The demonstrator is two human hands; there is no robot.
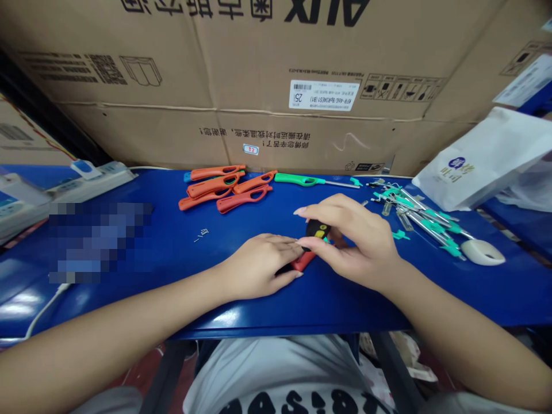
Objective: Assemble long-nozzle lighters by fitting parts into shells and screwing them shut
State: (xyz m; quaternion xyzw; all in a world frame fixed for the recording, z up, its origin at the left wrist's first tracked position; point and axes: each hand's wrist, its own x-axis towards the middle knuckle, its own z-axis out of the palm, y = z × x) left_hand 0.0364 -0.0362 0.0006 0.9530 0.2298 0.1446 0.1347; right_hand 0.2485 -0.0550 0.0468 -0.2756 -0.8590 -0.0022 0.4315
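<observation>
My right hand [356, 241] grips the black-and-yellow handle of a screwdriver [319, 230] between thumb and fingers, over a red lighter handle [303, 261] on the blue table. Fingers together, my left hand [259, 265] presses down on that red handle and steadies it. Most of the red handle and the screwdriver's tip are hidden under my hands. A few small screws [202, 234] lie to the left of my hands. Beyond them are several orange and red lighter handles [211, 187] in a pile, with a green lighter [297, 179] beside it.
Metal lighter tubes with teal parts [426, 221] lie in a heap on the right, near a cream-coloured oval object [483, 252]. A white paper bag [483, 161] stands behind them. Power strips [86, 190] sit at the left, and a large cardboard box [241, 69] walls off the back.
</observation>
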